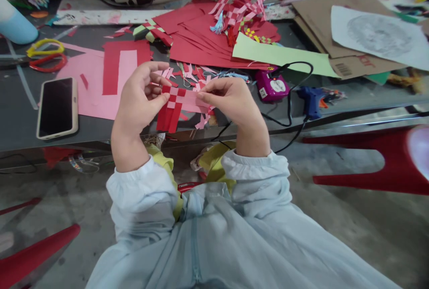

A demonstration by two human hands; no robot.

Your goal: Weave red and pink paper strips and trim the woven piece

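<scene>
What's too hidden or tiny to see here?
Head view: the back of the woven paper, hidden by its front.
Head view: some fingers of the right hand, behind the hand itself.
Head view: the rest of the blue-and-white object, cut off by the left edge.
Head view: the label on the purple box, too small to read.

You've got a red-and-pink woven paper piece between both hands: left hand pinching the checkered end, right hand pinching the loose pink strips; red strips hang toward you. Paper scraps just behind and beneath. On your left: phone, pink sheet, scissors. Beyond your hands: red sheets, pale green strip. Right side: purple box, blue glue gun, cardboard.
</scene>
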